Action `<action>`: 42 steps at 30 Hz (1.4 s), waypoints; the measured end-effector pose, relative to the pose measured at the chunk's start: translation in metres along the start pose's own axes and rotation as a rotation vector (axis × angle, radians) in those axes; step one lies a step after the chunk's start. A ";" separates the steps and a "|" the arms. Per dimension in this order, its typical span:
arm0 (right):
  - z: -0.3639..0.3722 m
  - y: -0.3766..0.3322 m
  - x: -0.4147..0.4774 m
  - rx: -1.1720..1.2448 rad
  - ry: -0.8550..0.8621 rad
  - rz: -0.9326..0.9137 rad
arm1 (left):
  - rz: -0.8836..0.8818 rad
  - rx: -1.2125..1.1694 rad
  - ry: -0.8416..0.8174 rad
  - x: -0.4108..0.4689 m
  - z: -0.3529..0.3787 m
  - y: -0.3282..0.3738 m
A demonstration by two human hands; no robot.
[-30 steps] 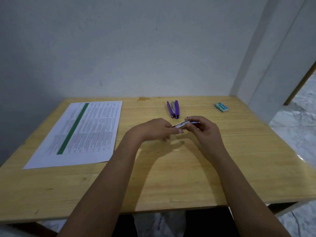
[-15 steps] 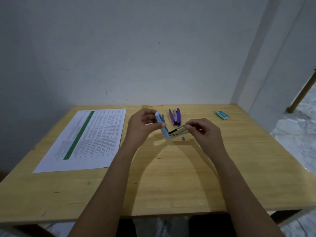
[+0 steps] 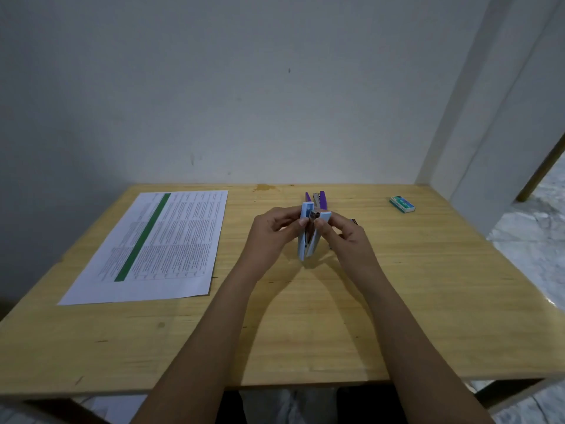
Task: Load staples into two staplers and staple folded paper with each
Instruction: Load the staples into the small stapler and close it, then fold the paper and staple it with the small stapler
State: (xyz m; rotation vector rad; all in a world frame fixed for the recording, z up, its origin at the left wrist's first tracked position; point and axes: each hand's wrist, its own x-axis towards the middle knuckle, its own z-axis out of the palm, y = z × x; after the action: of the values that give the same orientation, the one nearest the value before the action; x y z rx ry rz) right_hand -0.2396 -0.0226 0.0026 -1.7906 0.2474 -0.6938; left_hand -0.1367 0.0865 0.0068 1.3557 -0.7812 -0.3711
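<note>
Left hand (image 3: pixel 272 231) and right hand (image 3: pixel 345 237) fingers (image 3: pixel 304 221) pinch opened blue stapler (image 3: pixel 308 243), long axis upright, hinge below; staple box (image 3: pixel 402 204) well right, right hand nearer.

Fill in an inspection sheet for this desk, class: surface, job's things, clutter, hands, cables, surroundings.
Surface: wooden table, with a stain near its far edge.
Job's things: blue stapler hinged open, in both hands; purple stapler lying open behind it; staple box far right; printed sheet flat, unfolded, at left.
Clutter: nothing seen.
Hands: left hand and right hand each pinch one arm of the blue stapler.
Cables: nothing seen.
Surroundings: plain wall behind; tiled floor at right.
</note>
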 end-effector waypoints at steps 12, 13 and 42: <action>0.011 -0.002 0.018 0.679 0.239 0.292 | -0.072 0.414 0.238 -0.004 -0.039 -0.006; 0.013 -0.002 0.022 0.667 0.211 0.318 | -0.067 0.558 0.291 -0.006 -0.054 -0.008; 0.087 0.013 0.039 -0.106 0.084 0.409 | -0.400 0.610 0.540 -0.043 -0.191 0.000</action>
State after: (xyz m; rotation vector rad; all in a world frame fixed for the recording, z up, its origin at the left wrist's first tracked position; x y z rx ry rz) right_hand -0.1566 0.0231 -0.0125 -1.7381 0.6962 -0.4679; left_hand -0.0353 0.2530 -0.0085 2.0783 -0.1579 -0.0531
